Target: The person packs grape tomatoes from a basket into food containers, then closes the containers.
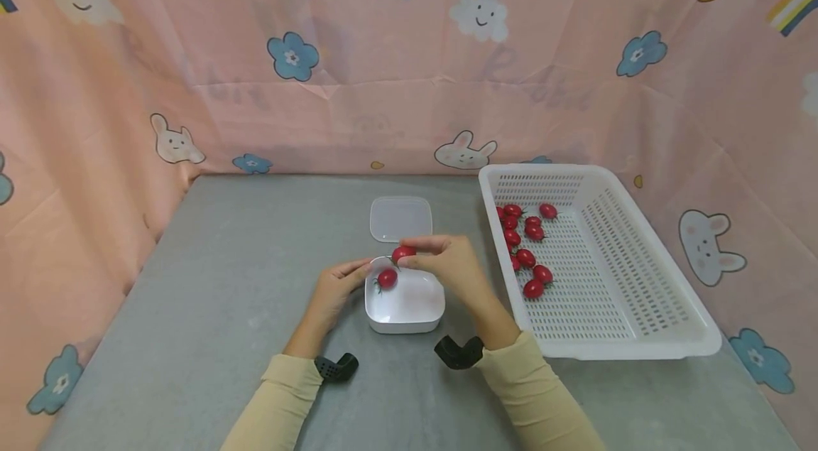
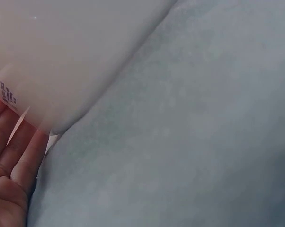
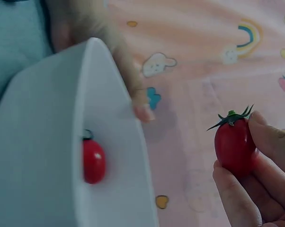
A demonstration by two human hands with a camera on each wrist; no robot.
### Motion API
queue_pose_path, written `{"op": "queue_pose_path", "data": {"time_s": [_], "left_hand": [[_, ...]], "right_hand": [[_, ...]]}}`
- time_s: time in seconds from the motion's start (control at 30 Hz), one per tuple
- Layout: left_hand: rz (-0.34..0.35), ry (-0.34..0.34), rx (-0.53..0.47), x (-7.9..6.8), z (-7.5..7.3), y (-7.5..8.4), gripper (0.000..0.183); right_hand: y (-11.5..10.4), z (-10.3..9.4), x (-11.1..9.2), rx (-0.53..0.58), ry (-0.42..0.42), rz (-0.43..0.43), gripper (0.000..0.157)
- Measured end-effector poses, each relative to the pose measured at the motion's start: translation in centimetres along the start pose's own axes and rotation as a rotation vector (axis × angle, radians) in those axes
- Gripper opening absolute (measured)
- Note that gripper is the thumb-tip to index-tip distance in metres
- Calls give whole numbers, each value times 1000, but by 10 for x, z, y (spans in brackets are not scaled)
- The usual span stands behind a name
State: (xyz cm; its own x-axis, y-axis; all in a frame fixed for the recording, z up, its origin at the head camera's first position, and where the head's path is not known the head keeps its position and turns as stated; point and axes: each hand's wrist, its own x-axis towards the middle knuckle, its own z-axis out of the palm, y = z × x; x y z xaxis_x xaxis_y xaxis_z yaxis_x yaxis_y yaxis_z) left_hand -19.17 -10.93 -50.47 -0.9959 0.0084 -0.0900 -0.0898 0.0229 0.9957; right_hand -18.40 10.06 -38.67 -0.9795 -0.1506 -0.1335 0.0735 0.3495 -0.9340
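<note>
Over the far edge of a small white container [image 1: 404,327], my right hand [image 1: 450,266] pinches a red cherry tomato [image 3: 236,146] between thumb and fingers. Its green stem end points up in the right wrist view. Inside the container, near the left wall, lies another cherry tomato [image 1: 387,278]. My left hand [image 1: 335,291] rests against the container's far left corner. In the left wrist view its fingers [image 2: 26,146] lie fairly straight along the outer wall.
To the right stands a large white perforated basket [image 1: 652,350] with several cherry tomatoes [image 1: 525,258] gathered along its left side. A translucent lid [image 1: 400,219] lies flat behind the container. A pink printed curtain [image 1: 345,110] hangs around the grey table [image 1: 255,252].
</note>
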Motion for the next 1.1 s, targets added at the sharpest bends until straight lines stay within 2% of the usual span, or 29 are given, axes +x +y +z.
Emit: {"op": "queue_pose_path", "data": {"time_s": [0.27, 0.5, 0.77, 0.97, 1.1], "left_hand": [[-5, -13, -16, 0, -1, 0, 33], [6, -18, -31, 2, 0, -1, 30], [3, -26, -57, 1, 0, 0, 31], [-16, -22, -64, 0, 0, 1, 31], [-12, -17, -58, 0, 0, 1, 31]], "right_hand": [[25, 20, 8, -74, 4, 27, 30], [38, 34, 11, -87, 6, 37, 28], [44, 46, 14, -189, 2, -78, 30], [43, 53, 14, -222, 12, -112, 29], [43, 55, 13, -294, -21, -139, 26]]}}
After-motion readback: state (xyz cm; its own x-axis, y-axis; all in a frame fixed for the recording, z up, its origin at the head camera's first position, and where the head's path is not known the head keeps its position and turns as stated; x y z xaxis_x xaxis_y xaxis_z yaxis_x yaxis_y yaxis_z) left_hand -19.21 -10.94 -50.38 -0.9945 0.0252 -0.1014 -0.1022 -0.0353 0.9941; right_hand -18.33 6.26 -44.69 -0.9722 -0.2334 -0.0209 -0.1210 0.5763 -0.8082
